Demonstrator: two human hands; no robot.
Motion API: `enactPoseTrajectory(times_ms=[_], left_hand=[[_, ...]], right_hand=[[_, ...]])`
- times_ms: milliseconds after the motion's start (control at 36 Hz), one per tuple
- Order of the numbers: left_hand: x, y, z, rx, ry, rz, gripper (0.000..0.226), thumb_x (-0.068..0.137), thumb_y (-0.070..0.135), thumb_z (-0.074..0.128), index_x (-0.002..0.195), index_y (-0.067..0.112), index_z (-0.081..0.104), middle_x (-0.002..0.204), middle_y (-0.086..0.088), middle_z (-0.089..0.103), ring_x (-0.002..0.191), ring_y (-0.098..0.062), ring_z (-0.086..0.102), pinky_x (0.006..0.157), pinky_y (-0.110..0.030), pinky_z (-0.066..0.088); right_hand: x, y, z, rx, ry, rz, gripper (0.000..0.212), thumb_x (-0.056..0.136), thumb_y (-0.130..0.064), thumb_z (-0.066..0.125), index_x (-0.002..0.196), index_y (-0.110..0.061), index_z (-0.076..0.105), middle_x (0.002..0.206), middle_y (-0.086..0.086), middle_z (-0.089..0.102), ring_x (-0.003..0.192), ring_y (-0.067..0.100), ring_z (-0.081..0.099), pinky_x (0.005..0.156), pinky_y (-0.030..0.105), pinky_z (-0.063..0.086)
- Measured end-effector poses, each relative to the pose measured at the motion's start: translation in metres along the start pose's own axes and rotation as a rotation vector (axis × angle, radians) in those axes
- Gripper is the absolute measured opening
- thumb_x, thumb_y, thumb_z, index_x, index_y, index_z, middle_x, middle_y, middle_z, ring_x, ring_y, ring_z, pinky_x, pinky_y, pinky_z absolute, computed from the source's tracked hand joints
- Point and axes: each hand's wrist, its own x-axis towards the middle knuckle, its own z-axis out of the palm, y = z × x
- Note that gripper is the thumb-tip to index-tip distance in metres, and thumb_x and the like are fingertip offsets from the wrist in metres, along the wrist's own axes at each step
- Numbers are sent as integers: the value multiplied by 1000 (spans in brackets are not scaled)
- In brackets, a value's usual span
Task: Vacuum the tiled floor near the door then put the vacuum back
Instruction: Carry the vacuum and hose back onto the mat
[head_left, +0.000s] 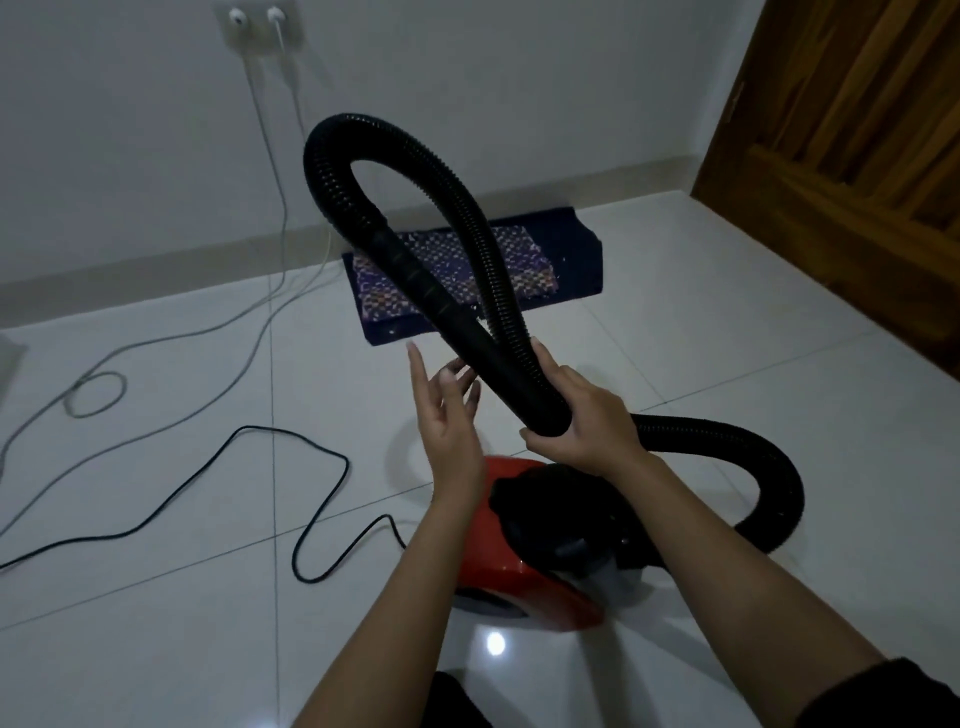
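Right hand (582, 415) has a solid grip wrapped around the black hose (467, 244), right where the smooth nozzle end crosses over the ribbed part, so it's pinching both strands of the loop together. Left hand (447, 410) is loose, fingers spread, palm facing the hose and just beside it; a fingertip or two might be brushing it, can't really tell. Nothing in that hand.

The hose makes a big upright loop above the hands, then runs off past the right hand, curls round on the floor and plugs back into the red canister vacuum (524, 561), which sits on the white tiled floor (182, 597) right under the forearms.

From the vacuum, a black power cord (291, 447) snakes away across the tiles on the left-hand side. Beyond the vacuum, against the wall, there's a dark blue mat (566, 260) with a smaller patterned mat (514, 260) on top. Two white cables (270, 171) hang from a wall socket (260, 21) up past the cord and trail along the floor. The wooden door (852, 130) is beyond the vacuum, off to the right.
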Motion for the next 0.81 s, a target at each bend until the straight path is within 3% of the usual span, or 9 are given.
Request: enactPoseTrajectory(times_ms=[139,306,361,472,556,694,806], left_hand=[[-11,-62,-51,253,92,-246,42,101,30,38,142,27,35,128,-2,56,122,-16,54,106,-35,42],[-27,-118,-96,618,-57,-494,47,100,33,39,143,17,37,146,-4,41,134,-21,39,109,-31,31],[-27,-134,-102,683,-144,-514,49,97,40,40,142,20,39,149,-5,38,136,-24,37,113,-39,30],[-26,-152,-105,706,-171,-552,51,97,42,40,144,22,37,154,2,29,140,-20,31,114,-41,28],[-26,-157,-106,654,-157,-545,66,83,61,41,141,30,40,153,6,31,137,-18,36,112,-47,32],[-25,-159,-108,533,-113,-579,47,96,34,49,141,24,42,155,5,27,138,-20,34,113,-47,32],[-23,-161,-108,561,-103,-591,50,92,37,52,140,25,42,154,3,31,136,-22,38,111,-47,34]], right_hand=[[2,4,13,-1,-36,-11,101,73,-39,71,151,-40,7,101,-8,56,82,13,60,73,32,53],[0,11,24,22,-72,-6,101,73,-41,72,150,-45,7,101,-10,57,83,11,60,77,32,54],[1,14,24,33,-72,-6,102,72,-41,72,149,-47,6,101,-9,57,84,12,60,78,33,54],[3,17,23,36,-73,-7,102,72,-40,73,150,-45,8,104,-8,58,87,13,61,80,35,54],[4,18,23,39,-73,-11,101,72,-40,73,151,-44,9,104,-8,58,88,13,61,80,35,55],[3,18,23,55,-68,-18,101,73,-38,74,150,-43,9,102,-7,58,87,13,61,79,35,55],[3,17,23,51,-66,-19,101,73,-38,74,150,-43,9,104,-7,58,89,14,60,80,35,54]])
